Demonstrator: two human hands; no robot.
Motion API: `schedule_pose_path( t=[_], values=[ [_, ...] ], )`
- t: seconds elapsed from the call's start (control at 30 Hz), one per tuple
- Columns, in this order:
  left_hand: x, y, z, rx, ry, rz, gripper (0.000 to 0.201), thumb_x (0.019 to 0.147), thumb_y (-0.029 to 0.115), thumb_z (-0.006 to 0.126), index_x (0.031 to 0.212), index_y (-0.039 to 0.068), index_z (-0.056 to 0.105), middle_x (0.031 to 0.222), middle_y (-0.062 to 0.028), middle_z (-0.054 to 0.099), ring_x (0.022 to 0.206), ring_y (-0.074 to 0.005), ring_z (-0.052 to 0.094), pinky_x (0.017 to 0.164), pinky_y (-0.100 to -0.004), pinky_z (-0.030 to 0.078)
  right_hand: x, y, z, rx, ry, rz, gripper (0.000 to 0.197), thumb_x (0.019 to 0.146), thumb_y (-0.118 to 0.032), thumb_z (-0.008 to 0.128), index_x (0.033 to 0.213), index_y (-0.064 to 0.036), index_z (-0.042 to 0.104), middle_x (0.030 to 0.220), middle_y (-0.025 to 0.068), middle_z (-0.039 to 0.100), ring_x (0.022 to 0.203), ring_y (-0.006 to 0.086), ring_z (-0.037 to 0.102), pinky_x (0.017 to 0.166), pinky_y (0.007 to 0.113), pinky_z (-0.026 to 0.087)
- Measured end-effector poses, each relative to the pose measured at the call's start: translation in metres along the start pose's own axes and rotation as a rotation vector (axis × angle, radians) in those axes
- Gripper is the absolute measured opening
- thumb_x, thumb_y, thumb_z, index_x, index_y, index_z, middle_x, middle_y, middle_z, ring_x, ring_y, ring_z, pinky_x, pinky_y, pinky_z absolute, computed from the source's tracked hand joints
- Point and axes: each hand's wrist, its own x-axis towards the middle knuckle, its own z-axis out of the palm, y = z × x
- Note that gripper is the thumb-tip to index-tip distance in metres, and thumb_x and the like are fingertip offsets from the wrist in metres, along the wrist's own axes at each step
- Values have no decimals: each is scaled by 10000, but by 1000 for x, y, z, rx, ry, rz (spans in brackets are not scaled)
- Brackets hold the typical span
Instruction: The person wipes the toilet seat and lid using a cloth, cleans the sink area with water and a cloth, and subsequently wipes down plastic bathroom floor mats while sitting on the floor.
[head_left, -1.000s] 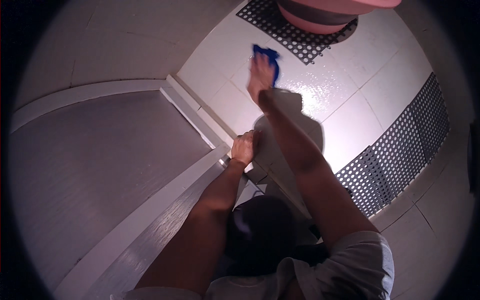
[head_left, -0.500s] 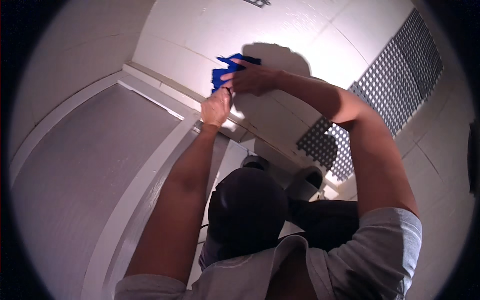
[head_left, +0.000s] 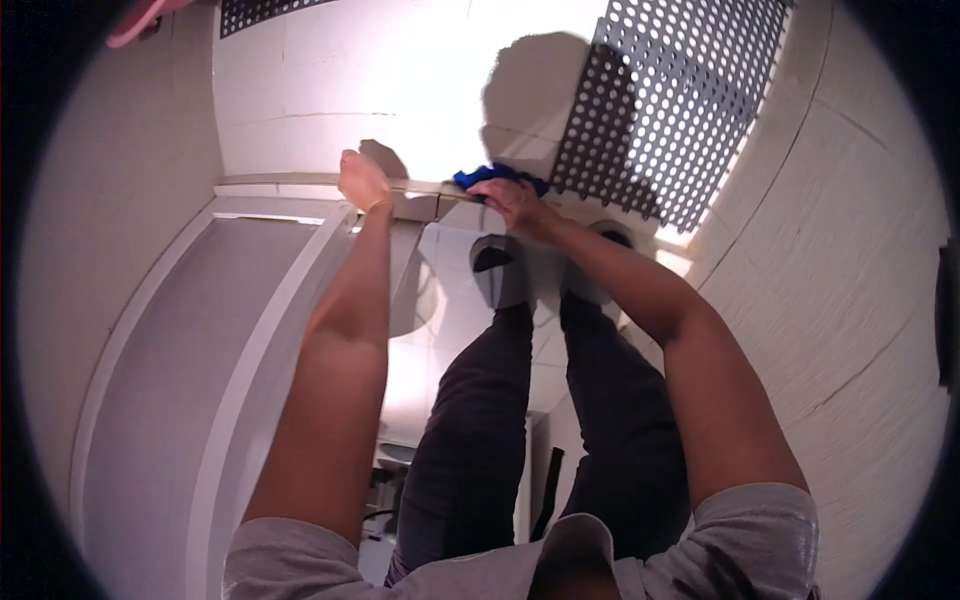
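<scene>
A crumpled blue cloth point(head_left: 490, 174) is pressed along the raised sill point(head_left: 432, 186) at the edge of the white tiled floor. My right hand point(head_left: 512, 202) lies over it, with fingers bent onto the fabric; part of the cloth shows beyond the fingertips. Farther left, my left hand point(head_left: 364, 182) is closed just above the sill, near the end of the door frame. The palm side faces away, so whatever may be inside that fist is hidden. A small shadow falls beside it on the floor.
Dark perforated mats point(head_left: 680, 100) cover the floor at the right, another mat point(head_left: 262, 12) lies at the far left. A frosted panel door point(head_left: 190, 380) stands along my left. My slippers point(head_left: 500, 275) are just this side of the sill. Something pink point(head_left: 145, 20) shows at upper left.
My hands have moved apart: the left went left along the sill, the right came nearer and right with the blue cloth. My view has turned, and my legs now show fully.
</scene>
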Motion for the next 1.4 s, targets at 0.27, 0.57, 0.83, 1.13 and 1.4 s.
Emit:
schedule_pose_path(
  t=[0.27, 0.57, 0.83, 1.13, 1.4],
  values=[
    [-128, 38, -42, -211, -8, -442, 391, 850, 246, 355, 756, -87, 536, 720, -305, 542, 663, -404, 521, 636, -485, 382, 27, -43, -57, 307, 455, 101, 199, 782, -67, 493, 952, -105, 590, 1025, 142, 551, 1005, 286, 495, 877, 389, 382],
    [-183, 29, -76, -635, -365, -991, 235, 822, 279, 375, 692, 95, 440, 541, -29, 408, 416, -146, 394, 370, -295, 328, 36, 2, -6, -370, 665, -214, 311, 642, -52, 571, 935, -154, 562, 1050, 22, 516, 959, 242, 497, 810, 349, 430],
    [-186, 3, -89, -515, -243, -980, 222, 807, 241, 384, 669, 72, 424, 539, -20, 403, 402, -139, 364, 357, -291, 279, 23, -69, 65, -345, 520, -42, 203, 693, -126, 552, 885, -122, 618, 1110, 41, 505, 1053, 221, 444, 835, 384, 370],
    [-224, 12, -127, -753, -486, -839, 232, 804, 208, 382, 598, 116, 327, 477, 24, 284, 361, -89, 241, 340, -251, 189, -173, 63, 11, -594, 930, 46, 149, 690, -20, 459, 782, -83, 557, 1116, 88, 519, 1047, 290, 461, 888, 398, 378],
    [-269, 51, -211, -988, -819, -840, 276, 839, 199, 405, 588, 126, 315, 508, 21, 257, 413, -103, 251, 367, -243, 199, -262, 149, -1, -546, 1261, 392, 299, 824, -243, 381, 927, -28, 560, 1196, 152, 451, 1113, 325, 369, 948, 427, 281]
  ],
)
